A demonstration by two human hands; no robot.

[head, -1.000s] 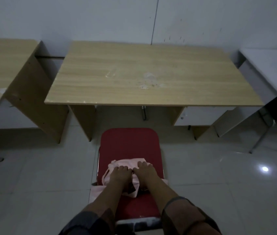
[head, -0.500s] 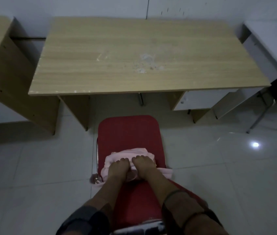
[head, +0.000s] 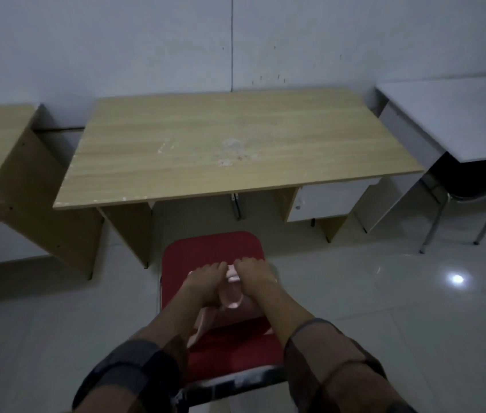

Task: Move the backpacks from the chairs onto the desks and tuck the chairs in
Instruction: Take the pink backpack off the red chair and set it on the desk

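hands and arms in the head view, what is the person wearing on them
Both hands, left hand and right hand, are bare: no gloves, rings or watch visible. Forearms are uncovered; dark brownish sleeves with greyish bands are pushed up to about the elbows.

The desk [head: 236,144] beyond the fingers is matt wood-grain, scuffed. The chair [head: 212,248] is red cloth; the floor [head: 384,293] is glossy tile.

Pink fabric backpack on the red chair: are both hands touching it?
Touching. In the head view the left hand and right hand each curl their fingers around the top of the pink fabric backpack over the red chair.
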